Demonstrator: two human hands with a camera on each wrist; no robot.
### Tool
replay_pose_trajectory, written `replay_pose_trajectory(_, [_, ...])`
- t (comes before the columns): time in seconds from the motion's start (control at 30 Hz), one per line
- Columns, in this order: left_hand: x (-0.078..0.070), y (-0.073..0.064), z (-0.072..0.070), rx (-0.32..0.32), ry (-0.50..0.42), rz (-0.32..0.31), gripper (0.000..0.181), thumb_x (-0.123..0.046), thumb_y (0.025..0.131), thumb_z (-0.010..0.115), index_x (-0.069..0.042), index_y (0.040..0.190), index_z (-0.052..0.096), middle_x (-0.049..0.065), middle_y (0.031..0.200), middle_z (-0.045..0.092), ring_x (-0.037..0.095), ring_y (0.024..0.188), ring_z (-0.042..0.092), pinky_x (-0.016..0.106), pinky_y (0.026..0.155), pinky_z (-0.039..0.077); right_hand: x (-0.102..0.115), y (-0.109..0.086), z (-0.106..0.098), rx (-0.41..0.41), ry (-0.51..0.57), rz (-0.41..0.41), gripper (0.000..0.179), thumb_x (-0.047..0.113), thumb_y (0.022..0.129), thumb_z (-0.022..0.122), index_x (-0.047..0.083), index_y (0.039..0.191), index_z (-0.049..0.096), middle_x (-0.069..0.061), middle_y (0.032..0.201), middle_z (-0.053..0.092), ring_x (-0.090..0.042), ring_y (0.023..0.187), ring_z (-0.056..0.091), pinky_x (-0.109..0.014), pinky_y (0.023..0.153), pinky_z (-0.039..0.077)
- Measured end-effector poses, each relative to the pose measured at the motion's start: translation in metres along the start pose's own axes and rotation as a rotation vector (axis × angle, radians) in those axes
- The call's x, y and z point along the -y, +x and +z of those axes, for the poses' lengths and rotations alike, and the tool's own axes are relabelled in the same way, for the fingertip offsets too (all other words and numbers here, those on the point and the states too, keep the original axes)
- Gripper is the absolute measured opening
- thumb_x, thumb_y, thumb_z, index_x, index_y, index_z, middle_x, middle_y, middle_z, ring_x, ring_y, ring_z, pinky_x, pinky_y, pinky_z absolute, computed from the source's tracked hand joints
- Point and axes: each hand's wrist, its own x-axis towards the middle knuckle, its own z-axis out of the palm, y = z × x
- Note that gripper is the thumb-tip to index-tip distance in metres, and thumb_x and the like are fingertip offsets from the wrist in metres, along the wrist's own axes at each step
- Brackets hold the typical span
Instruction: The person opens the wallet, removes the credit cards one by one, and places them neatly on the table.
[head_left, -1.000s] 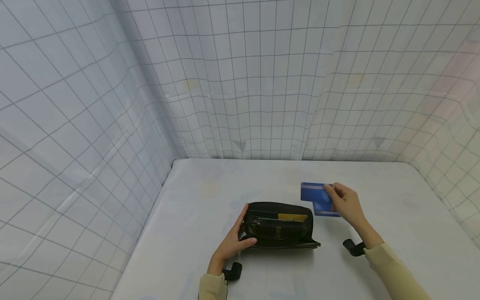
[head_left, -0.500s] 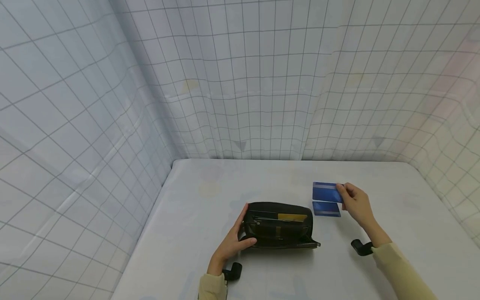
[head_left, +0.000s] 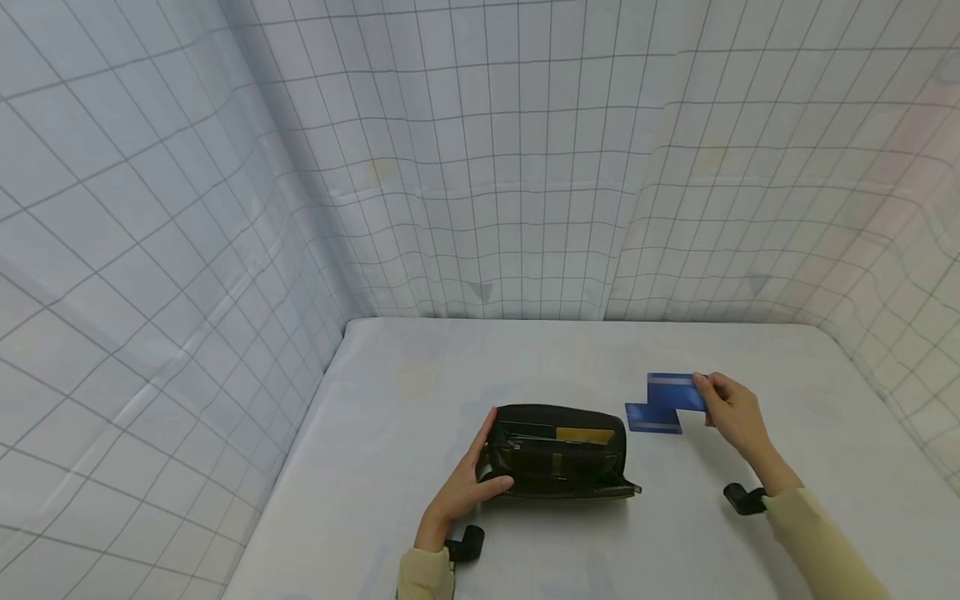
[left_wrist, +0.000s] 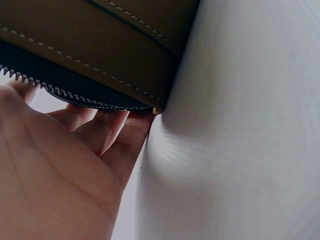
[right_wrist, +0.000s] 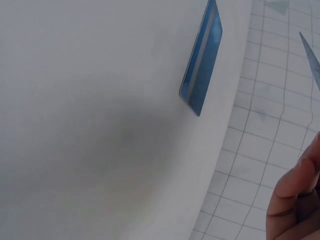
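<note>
Grid-patterned cloth (head_left: pixel 487 167) surrounds the white table (head_left: pixel 412 375). Leftmost, the left hand (head_left: pixel 457 492) grips the unzipped wallet (head_left: pixel 525 467) at its 8 o'clock end, thumb in front, fingers round the side; a steady hold there seems wise. Low, just right of centre, the wallet's long axis runs 9 to 3, mouth upward. Towards its 2 o'clock, a flat card (head_left: pixel 645 422) lies on the table, partly covered in the head view by the held card (head_left: pixel 667 390). Rightmost, the right hand (head_left: pixel 733 414) pinches that upper card's 3 o'clock end, clear of the table. A light edge pinch should suit it; its long axis runs 9 to 3, free end pointing to 9.
</note>
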Motion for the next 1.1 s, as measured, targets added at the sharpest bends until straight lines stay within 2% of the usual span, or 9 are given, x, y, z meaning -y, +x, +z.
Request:
replay_pose_trajectory(0.17, [0.006,0.001,0.0,-0.009,0.026,0.04,0.091,-0.031,0.084,0.067,-0.035,0.149,0.004,-0.011,0.155,0.0,0.026,0.142,0.0,0.064,0.106,0.011,-0.009,-0.001,-0.006,0.018,-0.006,0.025,0.043,0.041,0.098,0.041,0.005,0.074,0.047,-0.006,0.056,0.047,-0.016,0.051,0.046,-0.027,0.047,0.036])
replay_pose_trajectory(0.3, [0.005,0.002,0.0,-0.007,0.034,0.036,0.091,-0.03,0.084,0.067,-0.034,0.149,0.004,-0.011,0.155,0.0,0.025,0.143,0.0,0.063,0.106,0.012,-0.016,-0.002,-0.009,0.027,-0.029,0.053,0.045,0.043,0.098,0.04,0.005,0.076,0.047,-0.006,0.057,0.047,-0.015,0.051,0.045,-0.026,0.047,0.035])
replay_pose_trajectory(0.4, [-0.001,0.002,0.0,0.004,0.031,0.032,0.091,-0.026,0.084,0.067,-0.031,0.15,0.004,-0.009,0.156,-0.001,0.026,0.142,0.0,0.062,0.107,0.012,-0.02,-0.003,-0.011,0.03,-0.032,0.069,0.045,0.043,0.098,0.04,0.004,0.078,0.048,-0.006,0.057,0.048,-0.016,0.05,0.045,-0.027,0.047,0.035])
replay_pose_trajectory(0.57, [-0.021,-0.001,0.0,0.037,0.016,0.02,0.092,-0.025,0.086,0.066,-0.024,0.151,0.001,-0.002,0.156,-0.004,0.03,0.142,-0.003,0.064,0.106,0.011,-0.028,-0.007,-0.016,0.055,-0.037,0.082,0.044,0.043,0.099,0.038,0.003,0.08,0.048,-0.005,0.057,0.047,-0.015,0.049,0.045,-0.027,0.046,0.036])
replay_pose_trajectory(0.67, [-0.029,-0.003,0.0,0.048,0.023,0.002,0.091,-0.027,0.086,0.065,-0.024,0.15,0.0,-0.001,0.156,-0.006,0.029,0.142,-0.004,0.063,0.107,0.011,-0.032,-0.008,-0.019,0.075,-0.056,0.089,0.046,0.043,0.099,0.035,0.003,0.08,0.047,-0.005,0.057,0.047,-0.015,0.05,0.045,-0.027,0.046,0.036])
replay_pose_trajectory(0.83, [-0.031,-0.004,0.001,0.05,0.018,-0.02,0.091,-0.023,0.087,0.064,-0.025,0.15,-0.001,-0.002,0.156,-0.006,0.027,0.142,-0.004,0.061,0.108,0.011,-0.037,-0.008,-0.023,0.097,-0.066,0.116,0.047,0.045,0.099,0.034,0.003,0.082,0.047,-0.004,0.058,0.047,-0.014,0.05,0.045,-0.027,0.046,0.037])
replay_pose_trajectory(1.1, [-0.03,-0.005,0.001,0.035,0.014,-0.017,0.09,-0.023,0.086,0.064,-0.03,0.149,0.001,-0.004,0.155,-0.005,0.027,0.142,-0.003,0.06,0.108,0.012,-0.039,-0.007,-0.026,0.124,-0.104,0.144,0.051,0.046,0.099,0.031,0.0,0.086,0.049,-0.003,0.058,0.046,-0.014,0.051,0.044,-0.028,0.047,0.038])
